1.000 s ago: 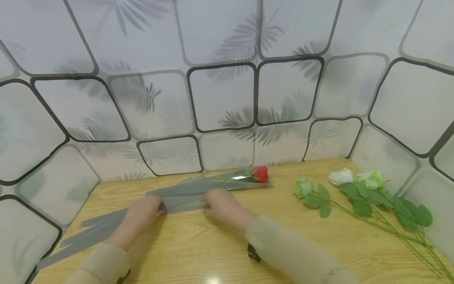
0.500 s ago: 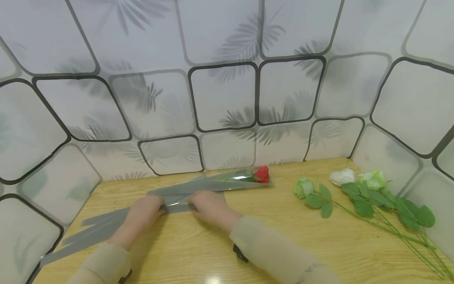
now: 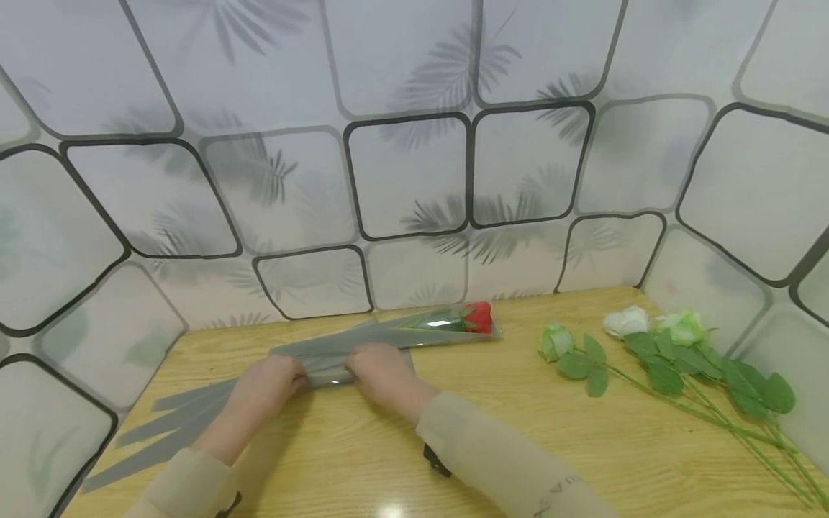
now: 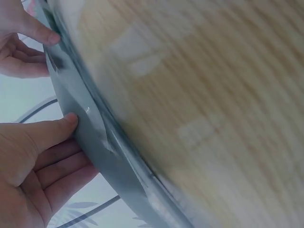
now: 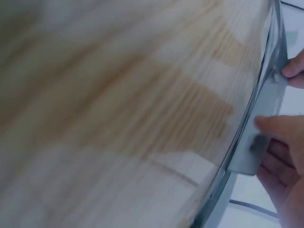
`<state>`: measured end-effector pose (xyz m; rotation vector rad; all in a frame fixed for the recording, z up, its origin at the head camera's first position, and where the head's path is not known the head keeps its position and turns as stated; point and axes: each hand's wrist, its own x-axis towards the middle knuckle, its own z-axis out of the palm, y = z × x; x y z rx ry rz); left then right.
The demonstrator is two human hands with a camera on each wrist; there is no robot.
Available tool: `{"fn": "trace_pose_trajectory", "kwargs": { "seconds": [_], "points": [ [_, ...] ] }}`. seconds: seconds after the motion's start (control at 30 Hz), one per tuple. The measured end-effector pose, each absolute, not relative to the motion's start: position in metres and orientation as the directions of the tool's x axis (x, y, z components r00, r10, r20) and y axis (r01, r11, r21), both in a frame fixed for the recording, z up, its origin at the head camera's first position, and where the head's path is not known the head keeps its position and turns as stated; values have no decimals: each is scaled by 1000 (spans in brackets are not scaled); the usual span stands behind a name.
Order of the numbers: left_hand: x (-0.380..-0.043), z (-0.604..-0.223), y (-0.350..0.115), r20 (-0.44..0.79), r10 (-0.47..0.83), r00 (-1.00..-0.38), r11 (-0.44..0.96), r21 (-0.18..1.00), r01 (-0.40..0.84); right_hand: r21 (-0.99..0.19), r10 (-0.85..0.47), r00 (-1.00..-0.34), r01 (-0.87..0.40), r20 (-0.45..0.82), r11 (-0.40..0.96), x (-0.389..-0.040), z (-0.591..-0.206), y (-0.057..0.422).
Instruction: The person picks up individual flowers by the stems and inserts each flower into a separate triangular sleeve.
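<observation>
In the head view, my left hand (image 3: 265, 388) and right hand (image 3: 383, 374) are side by side at the near edge of a grey flower sleeve (image 3: 328, 372) with a shiny clear side. Each pinches that edge; in the left wrist view the left thumb presses the grey film (image 4: 80, 109) while the fingers lie behind it. The right wrist view has the right hand (image 5: 285, 156) gripping near the end of the sleeve in the same way. Just behind, a red rose (image 3: 478, 317) lies inside another grey-and-clear sleeve (image 3: 388, 334), its bloom toward the right.
More grey sleeves (image 3: 139, 460) fan out to the left on the wooden table (image 3: 350, 453). To the right lie loose roses: a green one (image 3: 555, 342), a white one (image 3: 625, 322) and a pale green one (image 3: 683, 328), with long stems. Patterned fabric walls (image 3: 414, 180) enclose the table.
My right hand has slid left along the sleeve, closer to the left hand. The held sleeve's near edge now shows a bent, shiny fold. The left hand has barely moved.
</observation>
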<state>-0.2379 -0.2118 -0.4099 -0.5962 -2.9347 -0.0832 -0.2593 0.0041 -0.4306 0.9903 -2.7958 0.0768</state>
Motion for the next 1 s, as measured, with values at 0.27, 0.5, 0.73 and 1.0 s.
{"fn": "trace_pose_trajectory", "kwargs": {
  "seconds": [0.27,0.5,0.73,1.0],
  "points": [
    [-230,-402,-210,157,381,-911,918,48,393,66,-644,-737,-646,206,760,-257,-427,8],
    [-227,-403,-205,127,398,-908,912,52,407,150,-631,-724,-616,278,773,-257,-429,13],
    [-224,-404,-201,170,430,-887,901,-17,434,129,-647,-686,-647,332,752,-258,-429,18],
    [-215,-390,-202,231,432,-872,899,-31,437,-29,-634,-692,-683,345,730,-260,-422,45]
  ]
}}
